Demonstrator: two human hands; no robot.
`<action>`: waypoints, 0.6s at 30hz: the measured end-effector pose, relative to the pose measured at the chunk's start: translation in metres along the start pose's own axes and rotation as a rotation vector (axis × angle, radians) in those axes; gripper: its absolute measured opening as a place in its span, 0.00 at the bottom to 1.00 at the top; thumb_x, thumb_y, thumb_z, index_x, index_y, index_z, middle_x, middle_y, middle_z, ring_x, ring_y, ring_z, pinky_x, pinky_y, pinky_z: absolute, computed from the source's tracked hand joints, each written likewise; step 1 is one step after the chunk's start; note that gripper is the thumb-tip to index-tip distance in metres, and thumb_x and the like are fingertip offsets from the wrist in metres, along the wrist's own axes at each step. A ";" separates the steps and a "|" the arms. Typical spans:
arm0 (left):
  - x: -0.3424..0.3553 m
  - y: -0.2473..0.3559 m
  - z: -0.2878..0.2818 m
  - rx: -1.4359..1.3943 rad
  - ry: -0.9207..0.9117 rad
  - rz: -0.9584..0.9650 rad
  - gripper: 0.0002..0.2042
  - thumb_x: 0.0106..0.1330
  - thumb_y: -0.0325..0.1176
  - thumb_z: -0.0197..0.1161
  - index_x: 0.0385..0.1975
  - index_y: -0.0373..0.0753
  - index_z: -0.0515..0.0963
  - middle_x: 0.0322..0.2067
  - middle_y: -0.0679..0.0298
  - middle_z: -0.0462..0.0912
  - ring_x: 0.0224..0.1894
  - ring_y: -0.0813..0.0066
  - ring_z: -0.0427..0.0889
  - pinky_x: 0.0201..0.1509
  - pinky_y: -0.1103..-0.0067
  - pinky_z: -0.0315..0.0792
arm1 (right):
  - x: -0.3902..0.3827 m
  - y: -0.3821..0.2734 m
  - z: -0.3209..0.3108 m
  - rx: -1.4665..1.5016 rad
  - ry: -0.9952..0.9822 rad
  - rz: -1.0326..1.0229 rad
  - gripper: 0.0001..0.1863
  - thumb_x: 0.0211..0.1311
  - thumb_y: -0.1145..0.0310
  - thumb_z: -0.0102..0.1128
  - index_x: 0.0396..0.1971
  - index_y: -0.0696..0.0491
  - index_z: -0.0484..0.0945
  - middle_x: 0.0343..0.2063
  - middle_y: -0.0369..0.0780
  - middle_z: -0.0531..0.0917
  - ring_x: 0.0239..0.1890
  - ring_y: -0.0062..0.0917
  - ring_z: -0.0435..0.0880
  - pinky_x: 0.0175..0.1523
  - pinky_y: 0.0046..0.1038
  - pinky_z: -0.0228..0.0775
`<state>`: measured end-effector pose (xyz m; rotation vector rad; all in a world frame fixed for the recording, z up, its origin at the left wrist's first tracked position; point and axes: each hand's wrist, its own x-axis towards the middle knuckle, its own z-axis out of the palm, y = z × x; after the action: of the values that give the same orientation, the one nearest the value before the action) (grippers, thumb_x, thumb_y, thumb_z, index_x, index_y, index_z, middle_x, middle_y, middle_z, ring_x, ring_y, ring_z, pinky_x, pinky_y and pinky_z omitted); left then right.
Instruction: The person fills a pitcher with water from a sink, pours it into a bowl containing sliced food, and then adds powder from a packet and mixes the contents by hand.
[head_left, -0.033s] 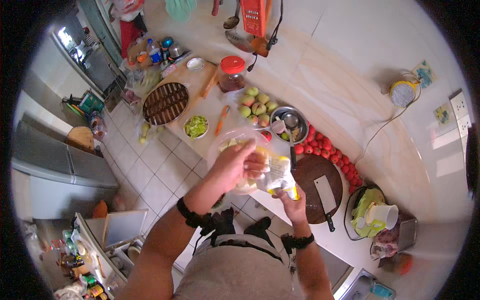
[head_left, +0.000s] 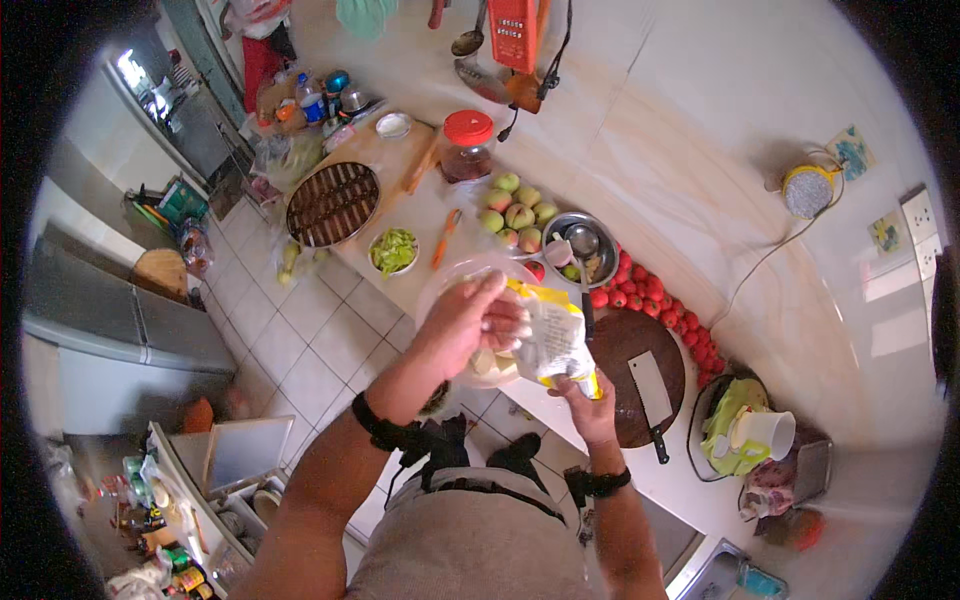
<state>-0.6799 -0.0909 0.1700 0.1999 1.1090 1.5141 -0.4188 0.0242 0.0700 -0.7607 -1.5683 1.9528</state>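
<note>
One white-and-yellow bag (head_left: 556, 338) is held up above the right side of a clear bowl (head_left: 427, 292), which sits at the near edge of the desk (head_left: 398, 294). Pale pieces (head_left: 490, 365) lie in the bowl, partly covered by the left hand (head_left: 472, 322). The work appears to be partway along: the pieces are already in the bowl, and the bag is not yet set down. How much the bag contains, and whether anything from it is in the bowl, cannot be told. The bag lies just to the right of the left hand, and its lower end is inside the right hand (head_left: 582, 403), which is closed firmly around it, to the right of the bowl. The left hand is over the bowl, half closed, fingers curled toward the bag and whitened at the tips, perhaps by powder; whether it pinches anything or touches the bag is unclear. Beyond the bowl, to its left, is a dish of green slices (head_left: 392, 250); farther beyond are peaches (head_left: 519, 216). To the bowl's right, a cleaver (head_left: 652, 388) rests on a round board (head_left: 612, 405).
</note>
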 end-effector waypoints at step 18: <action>0.042 -0.073 -0.121 0.669 0.313 0.581 0.15 0.77 0.34 0.62 0.59 0.35 0.78 0.49 0.58 0.88 0.47 0.70 0.89 0.49 0.74 0.83 | 0.017 -0.026 0.011 -0.484 0.044 0.190 0.12 0.71 0.70 0.69 0.47 0.61 0.84 0.33 0.35 0.88 0.33 0.14 0.83 0.36 0.22 0.77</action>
<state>-0.7241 -0.1282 0.0343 0.8221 1.9085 1.6490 -0.4376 0.0333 0.0952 -1.1729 -2.0350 1.6757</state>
